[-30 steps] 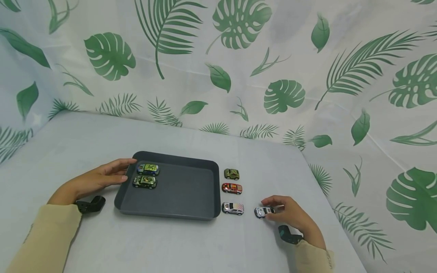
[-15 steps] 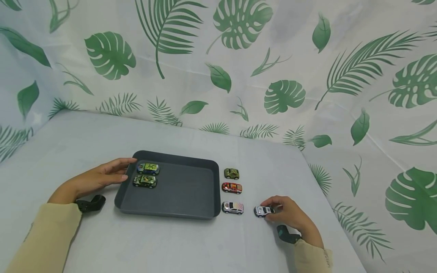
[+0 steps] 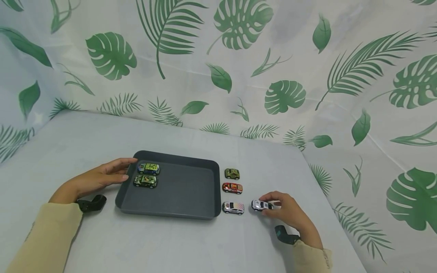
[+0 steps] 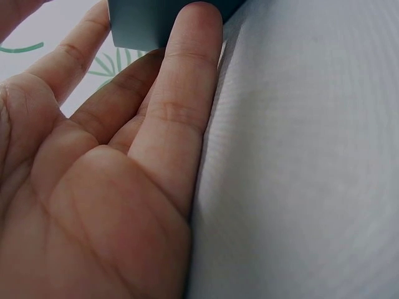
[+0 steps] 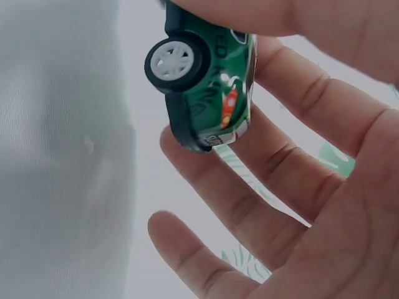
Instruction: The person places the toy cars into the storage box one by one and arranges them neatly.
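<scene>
My right hand (image 3: 288, 212) pinches a toy car (image 3: 261, 205) between thumb and fingers, to the right of the tray. From above the car looks white and silver; the right wrist view shows its green side (image 5: 209, 103) and a wheel with a white hub. My left hand (image 3: 97, 180) touches the left edge of a dark grey tray (image 3: 186, 195) with fairly straight fingers. In the left wrist view a fingertip (image 4: 198, 18) lies against the tray's outer wall (image 4: 140, 28). Two camouflage-patterned toy cars, one yellow-blue (image 3: 148, 168) and one green (image 3: 145, 181), stand inside the tray's left end.
Along the tray's right side, three toy cars stand in a column: olive camouflage (image 3: 232, 173), red (image 3: 232, 188) and white-silver (image 3: 233, 207). A pale cloth (image 3: 164, 246) covers the table. Behind it hangs a leaf-print curtain (image 3: 191, 83).
My right hand has moved slightly left and away from me with the toy car, which now looks raised a little. The left hand, the tray and the other cars have stayed in place.
</scene>
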The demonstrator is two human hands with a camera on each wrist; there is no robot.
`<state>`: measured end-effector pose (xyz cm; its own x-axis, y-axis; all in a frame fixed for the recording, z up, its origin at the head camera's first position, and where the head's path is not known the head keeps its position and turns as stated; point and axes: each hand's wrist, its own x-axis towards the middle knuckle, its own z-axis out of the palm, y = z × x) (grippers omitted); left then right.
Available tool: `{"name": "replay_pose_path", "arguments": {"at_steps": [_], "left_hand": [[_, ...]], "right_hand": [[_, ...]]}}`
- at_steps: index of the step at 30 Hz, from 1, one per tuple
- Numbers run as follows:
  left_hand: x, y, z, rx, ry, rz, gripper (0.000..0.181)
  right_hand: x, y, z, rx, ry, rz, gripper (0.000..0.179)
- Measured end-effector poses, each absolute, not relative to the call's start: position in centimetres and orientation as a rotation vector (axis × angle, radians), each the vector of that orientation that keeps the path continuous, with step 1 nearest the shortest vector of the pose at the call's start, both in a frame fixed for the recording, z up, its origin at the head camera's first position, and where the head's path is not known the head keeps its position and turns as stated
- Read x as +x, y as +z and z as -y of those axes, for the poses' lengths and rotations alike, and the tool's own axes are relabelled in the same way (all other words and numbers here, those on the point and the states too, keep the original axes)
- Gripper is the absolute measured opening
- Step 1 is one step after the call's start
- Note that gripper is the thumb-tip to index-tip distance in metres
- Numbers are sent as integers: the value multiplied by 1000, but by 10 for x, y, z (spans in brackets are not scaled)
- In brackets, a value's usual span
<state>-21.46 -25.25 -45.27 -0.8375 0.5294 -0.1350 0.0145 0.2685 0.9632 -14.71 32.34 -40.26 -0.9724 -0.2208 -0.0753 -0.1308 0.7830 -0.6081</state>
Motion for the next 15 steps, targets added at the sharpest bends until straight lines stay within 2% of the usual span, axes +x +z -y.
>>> {"name": "replay_pose_path", "arguments": {"at_steps": [15], "left_hand": [[-215, -451, 253, 489, 1588, -2110, 71]], "right_hand": [[-150, -399, -309, -403, -997, -2848, 30]]}}
